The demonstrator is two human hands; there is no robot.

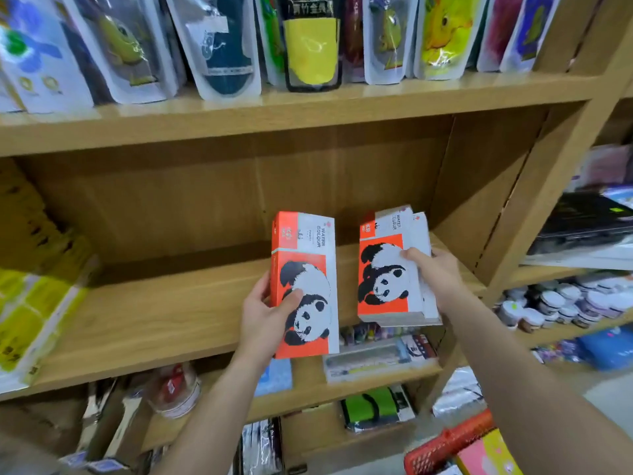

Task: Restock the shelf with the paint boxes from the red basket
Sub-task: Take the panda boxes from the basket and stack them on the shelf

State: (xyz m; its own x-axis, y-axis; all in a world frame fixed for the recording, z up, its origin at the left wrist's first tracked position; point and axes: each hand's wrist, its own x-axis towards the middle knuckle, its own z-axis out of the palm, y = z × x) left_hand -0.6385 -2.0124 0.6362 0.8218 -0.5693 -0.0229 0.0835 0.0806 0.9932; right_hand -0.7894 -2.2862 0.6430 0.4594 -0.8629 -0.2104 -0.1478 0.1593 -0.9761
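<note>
Bright, even indoor light — edges bowed and smeared, glare on upper packets (219, 46).

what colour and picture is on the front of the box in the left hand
Orange-red and white paint box with a black-and-white panda, clearest in the head view.

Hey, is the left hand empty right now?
No, the left hand grips an orange and white panda paint box, holding it upright in front of the shelf.
</note>
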